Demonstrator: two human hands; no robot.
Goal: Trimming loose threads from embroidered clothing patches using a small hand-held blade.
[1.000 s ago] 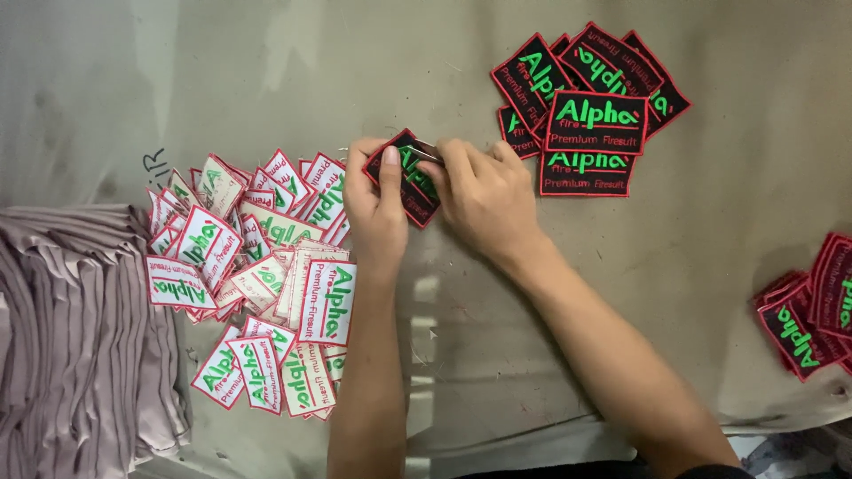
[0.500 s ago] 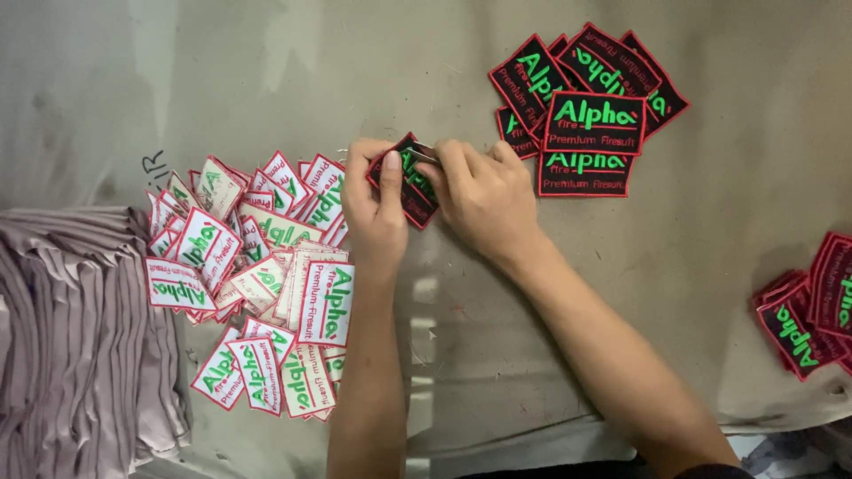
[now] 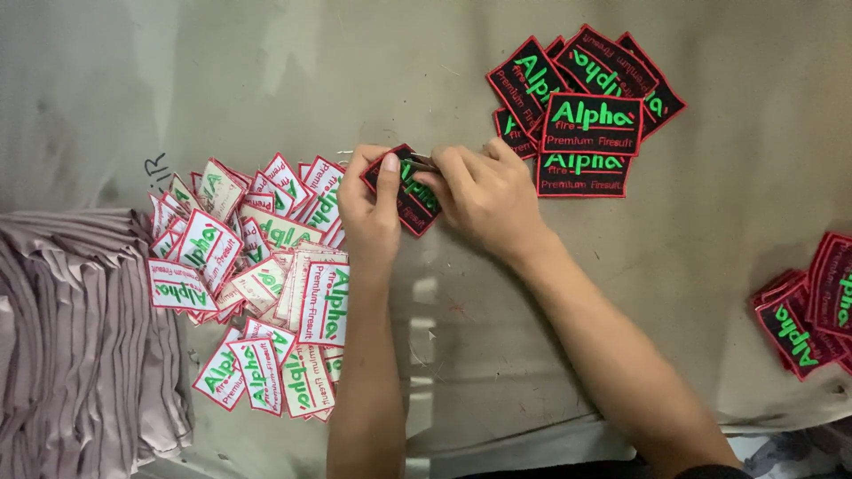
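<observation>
My left hand (image 3: 371, 202) grips a black embroidered patch (image 3: 410, 197) with a red border and green lettering, thumb pressed on its face. My right hand (image 3: 484, 197) meets it from the right, fingertips pinching a small thin metal tool (image 3: 422, 161) at the patch's upper edge. The patch is held tilted just above the grey table (image 3: 266, 80). Most of the tool is hidden by my fingers.
A heap of white-backed patches (image 3: 257, 275) lies left of my left forearm. A stack of black patches (image 3: 586, 115) sits at the upper right, another (image 3: 812, 306) at the right edge. Folded mauve cloth (image 3: 71, 346) fills the lower left.
</observation>
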